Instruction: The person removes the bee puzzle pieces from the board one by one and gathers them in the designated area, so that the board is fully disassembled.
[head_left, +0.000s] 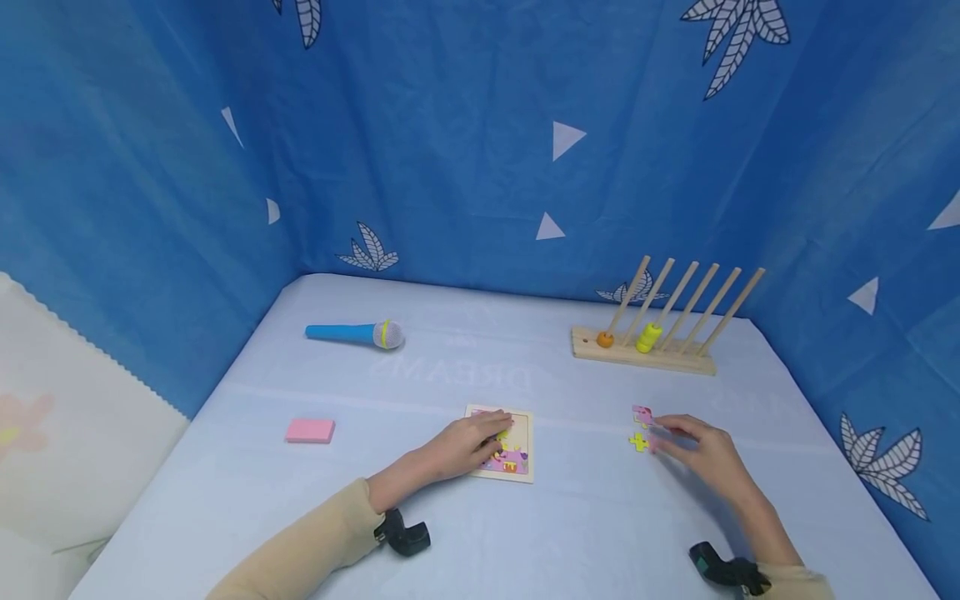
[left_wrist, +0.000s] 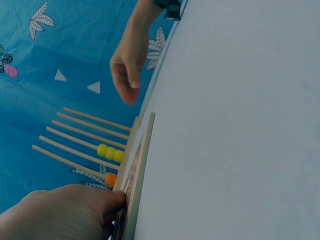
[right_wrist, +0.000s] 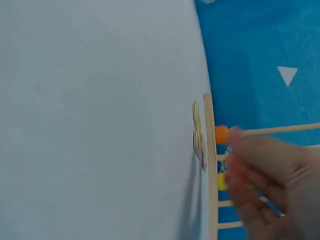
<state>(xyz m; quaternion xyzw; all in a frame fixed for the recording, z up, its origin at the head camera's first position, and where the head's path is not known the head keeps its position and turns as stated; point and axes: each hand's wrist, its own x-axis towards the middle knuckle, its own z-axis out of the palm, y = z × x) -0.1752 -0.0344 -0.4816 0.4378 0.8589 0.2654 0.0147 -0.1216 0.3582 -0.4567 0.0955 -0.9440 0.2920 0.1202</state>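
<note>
In the head view my left hand [head_left: 471,443] rests on a small wooden jigsaw puzzle [head_left: 525,442], a light-framed board with pink and yellow pieces. Its fingers lie across the picture and hide the left part. The left wrist view shows the thumb [left_wrist: 114,200] touching the pieces inside the frame. My right hand [head_left: 701,454] hovers at the right, close to several loose puzzle pieces [head_left: 639,442] on the table, one yellow and others pink. The right wrist view shows this hand [right_wrist: 270,180] blurred and apart from those pieces [right_wrist: 196,132], with nothing visible in its fingers.
Behind the right hand stands a wooden peg rack [head_left: 637,357] with upright rods, an orange bead [head_left: 605,339] and yellow beads [head_left: 648,337]. A blue toy microphone [head_left: 352,334] lies at the back left. Nearer sits a pink block [head_left: 310,431]. Blue curtains [head_left: 450,150] enclose the table.
</note>
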